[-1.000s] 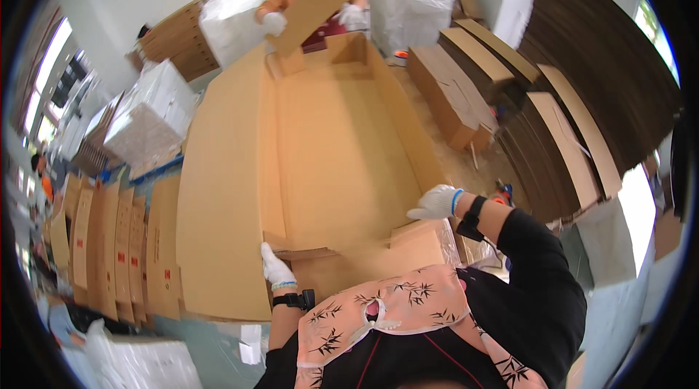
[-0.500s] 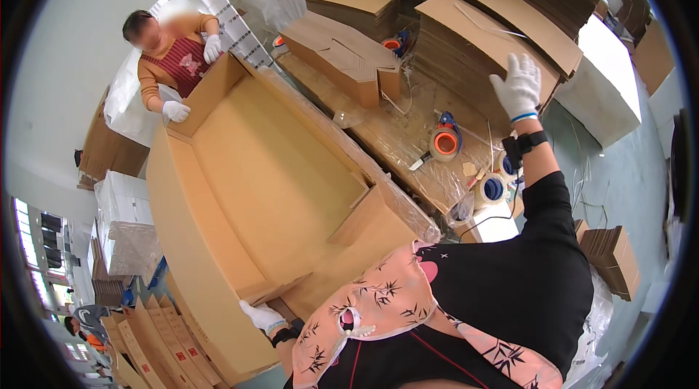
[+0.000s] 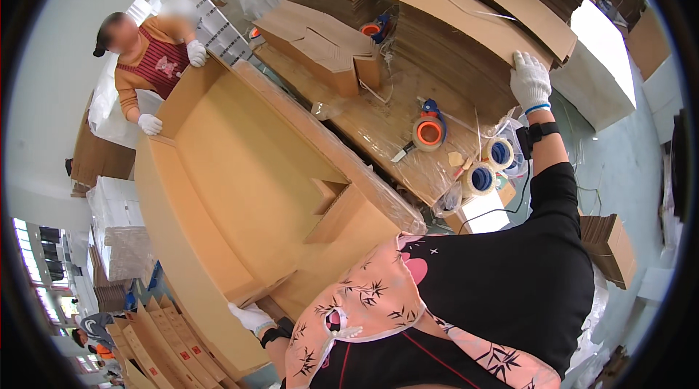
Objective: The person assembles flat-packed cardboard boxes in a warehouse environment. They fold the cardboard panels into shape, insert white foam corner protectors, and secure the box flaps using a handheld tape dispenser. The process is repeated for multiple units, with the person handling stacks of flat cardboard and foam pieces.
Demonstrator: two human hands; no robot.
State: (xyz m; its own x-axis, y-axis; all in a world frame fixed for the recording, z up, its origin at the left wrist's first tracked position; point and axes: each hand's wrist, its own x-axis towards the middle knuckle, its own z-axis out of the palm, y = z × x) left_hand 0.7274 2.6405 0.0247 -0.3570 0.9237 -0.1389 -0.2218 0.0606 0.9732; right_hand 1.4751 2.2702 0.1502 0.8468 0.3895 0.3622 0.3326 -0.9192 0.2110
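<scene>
A large, long open cardboard box lies in front of me, its inside bare and its end flaps partly raised. At its near corner my gloved left hand is closed over the cardboard edge; part of the fingers is hard to see. My gloved right hand reaches far to the right, fingers stretched against the near edge of a stack of flat cardboard sheets. Across the box stands a co-worker, with one gloved hand on each side of the far end panel.
On the wooden table beside the box lie an orange-and-blue tape dispenser, tape rolls and a pile of folded cardboard. White foam blocks stand at right. Upright flattened cartons lean at lower left.
My right hand has come down from the air onto the edge of the cardboard stack. My left hand stays at the box corner. The view has shifted slightly; the co-worker's hands remain on the box.
</scene>
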